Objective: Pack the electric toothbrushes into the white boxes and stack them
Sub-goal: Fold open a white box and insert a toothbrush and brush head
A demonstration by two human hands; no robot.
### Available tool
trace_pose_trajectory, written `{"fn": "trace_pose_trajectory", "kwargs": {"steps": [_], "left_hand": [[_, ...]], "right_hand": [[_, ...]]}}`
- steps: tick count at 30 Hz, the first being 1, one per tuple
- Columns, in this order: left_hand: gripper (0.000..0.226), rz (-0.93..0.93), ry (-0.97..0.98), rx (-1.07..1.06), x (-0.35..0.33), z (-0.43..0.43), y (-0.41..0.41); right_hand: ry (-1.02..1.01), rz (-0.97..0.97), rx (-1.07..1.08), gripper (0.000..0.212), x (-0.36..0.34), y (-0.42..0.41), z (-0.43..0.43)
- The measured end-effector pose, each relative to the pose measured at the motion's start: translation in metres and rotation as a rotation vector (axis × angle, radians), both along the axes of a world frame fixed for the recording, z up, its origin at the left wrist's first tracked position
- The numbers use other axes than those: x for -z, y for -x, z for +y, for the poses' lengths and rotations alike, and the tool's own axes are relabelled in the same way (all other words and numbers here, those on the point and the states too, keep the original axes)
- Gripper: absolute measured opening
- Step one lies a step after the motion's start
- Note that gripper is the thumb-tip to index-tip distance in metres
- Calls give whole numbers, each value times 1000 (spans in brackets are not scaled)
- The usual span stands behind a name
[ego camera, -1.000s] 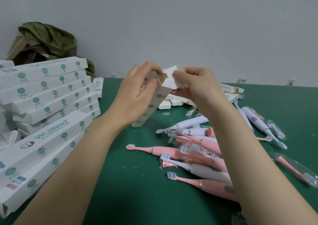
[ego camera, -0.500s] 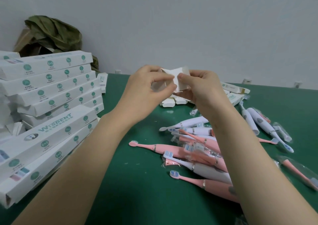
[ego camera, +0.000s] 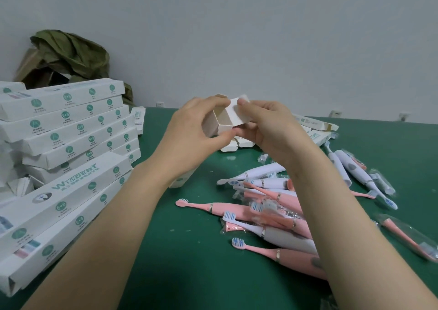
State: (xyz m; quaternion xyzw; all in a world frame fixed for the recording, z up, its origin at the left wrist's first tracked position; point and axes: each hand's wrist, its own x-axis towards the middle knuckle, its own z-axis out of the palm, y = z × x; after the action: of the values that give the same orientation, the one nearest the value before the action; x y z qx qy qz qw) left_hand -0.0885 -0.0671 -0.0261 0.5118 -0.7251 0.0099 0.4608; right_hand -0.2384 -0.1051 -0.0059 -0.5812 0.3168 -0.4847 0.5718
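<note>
I hold a white toothbrush box (ego camera: 225, 122) above the green table (ego camera: 180, 250), its open end turned toward me. My left hand (ego camera: 189, 134) grips the box's side and underside. My right hand (ego camera: 265, 124) pinches the end flap at the top right of the opening. The box's lower end (ego camera: 180, 181) shows under my left wrist. A heap of pink and white electric toothbrushes (ego camera: 267, 205) lies on the table below my right forearm. A tall stack of closed white boxes (ego camera: 68, 129) stands at the left.
More flat white boxes (ego camera: 315, 124) lie at the back behind my hands. Loose white toothbrushes (ego camera: 355, 174) and bagged brush heads (ego camera: 407, 236) are scattered at the right. A crumpled green bag (ego camera: 68, 53) sits against the wall at back left.
The box has swung from slanting down to the left to pointing its open end at me. My right fingers moved onto the end flap. The view has tilted down slightly.
</note>
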Motion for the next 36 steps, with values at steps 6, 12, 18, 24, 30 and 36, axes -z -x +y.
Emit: {"fn": "trace_pose_trajectory", "kwargs": {"steps": [6, 12, 18, 24, 30, 36], "left_hand": [[45, -23, 53, -97, -3, -2, -9], [46, -31, 21, -104, -3, -3, -12], [46, -44, -21, -93, -1, -3, -13], [47, -65, -32, -129, 0, -6, -18], [47, 82, 59, -163, 5, -7, -10], [45, 129, 80, -243, 5, -8, -15]], "right_hand": [[349, 789, 283, 18, 11, 21, -32], [397, 1574, 81, 37, 56, 65, -70], [465, 1722, 37, 30, 80, 80, -93], [367, 1194, 146, 18, 34, 85, -75], [160, 305, 265, 19, -3, 88, -44], [174, -307, 384, 31, -20, 75, -13]]}}
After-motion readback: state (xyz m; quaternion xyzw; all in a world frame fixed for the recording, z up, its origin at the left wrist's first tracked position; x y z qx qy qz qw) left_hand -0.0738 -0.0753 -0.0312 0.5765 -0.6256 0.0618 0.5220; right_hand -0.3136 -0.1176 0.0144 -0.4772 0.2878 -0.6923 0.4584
